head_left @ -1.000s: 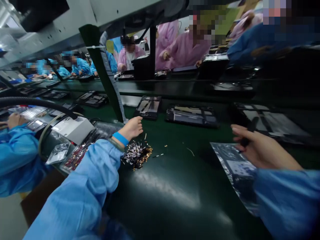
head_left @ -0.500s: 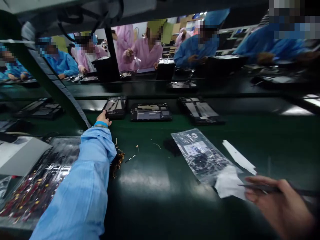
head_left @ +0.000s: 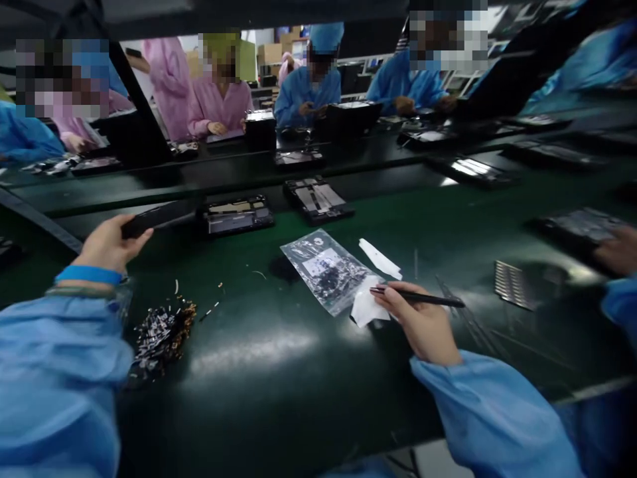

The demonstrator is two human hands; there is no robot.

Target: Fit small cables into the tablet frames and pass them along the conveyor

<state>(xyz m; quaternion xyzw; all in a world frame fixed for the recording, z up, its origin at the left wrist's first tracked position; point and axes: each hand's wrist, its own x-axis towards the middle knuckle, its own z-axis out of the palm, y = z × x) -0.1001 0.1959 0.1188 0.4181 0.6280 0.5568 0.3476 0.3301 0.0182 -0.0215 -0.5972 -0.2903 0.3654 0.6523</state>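
the left hand (head_left: pixel 112 249) is clamped on one end of a dark slab (head_left: pixel 156 220), up and to the left of the clear bag (head_left: pixel 331 282). the slab hangs over by its far end, so a loose grip could let it slip, perhaps onto the tablet (head_left: pixel 239 216) beside it. the left sleeve (head_left: pixel 74 332) lies next to the pile of tiny parts (head_left: pixel 164 335), left of the bag; a low sweep of the arm could scatter them. the right hand (head_left: pixel 423 322) is closed on black tweezers (head_left: pixel 440 300), just right of the bag, tip over the white paper (head_left: pixel 368 305); i cannot tell if it touches. a careless jab could prick the bag or shift the paper, i think.

the bag lies flat, a white label showing, with small dark and silvery bits inside, too small to name. no other container shows clearly enough to tell its contents.
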